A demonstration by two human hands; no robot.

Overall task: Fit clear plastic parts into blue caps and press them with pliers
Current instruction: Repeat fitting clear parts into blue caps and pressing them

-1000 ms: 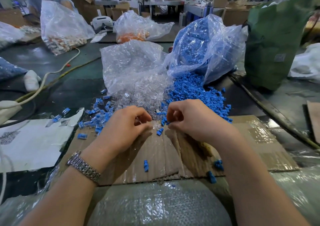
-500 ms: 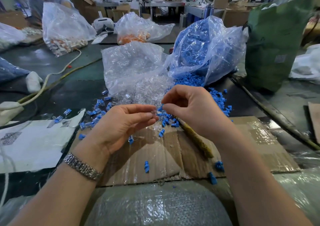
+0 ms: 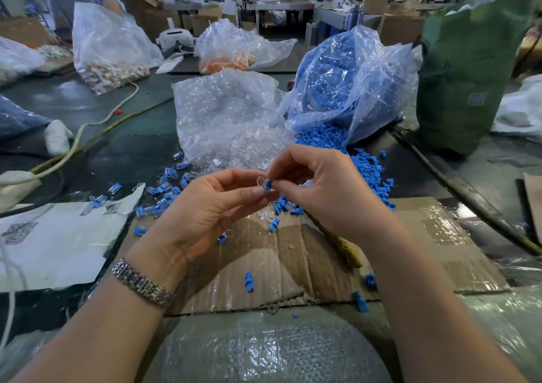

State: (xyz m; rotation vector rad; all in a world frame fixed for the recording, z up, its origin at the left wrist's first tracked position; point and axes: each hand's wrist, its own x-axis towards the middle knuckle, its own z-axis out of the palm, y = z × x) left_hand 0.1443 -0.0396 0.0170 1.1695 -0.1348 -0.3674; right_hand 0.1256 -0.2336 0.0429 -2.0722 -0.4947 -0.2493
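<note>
So a second ago both hands were down on the cardboard [image 3: 440, 236] digging through the loose bits, knuckles up. Now they've lifted clear of it and come together in mid-air, right in front of the clear-parts bag [image 3: 228, 118].

The right hand [image 3: 319, 189] is pinching a blue cap [image 3: 267, 185] between thumb and finger. The left hand [image 3: 211, 206] has its fingertips closed on a clear part [image 3: 260, 181], which sits right against the cap, touching it. Can't tell if it's actually seated in there yet or just lined up, it's tiny and see-through.

To me that means the picking is over for this one and the fitting step is on. The pliers [image 3: 341, 244] are tucked under the right wrist, yellow handle poking out over the cardboard, jaws hidden, so the pressing isn't done.

Finished-looking pieces [image 3: 164, 187] lie to the left, and the blue pile [image 3: 366, 171] spills from its bag on the right.
</note>
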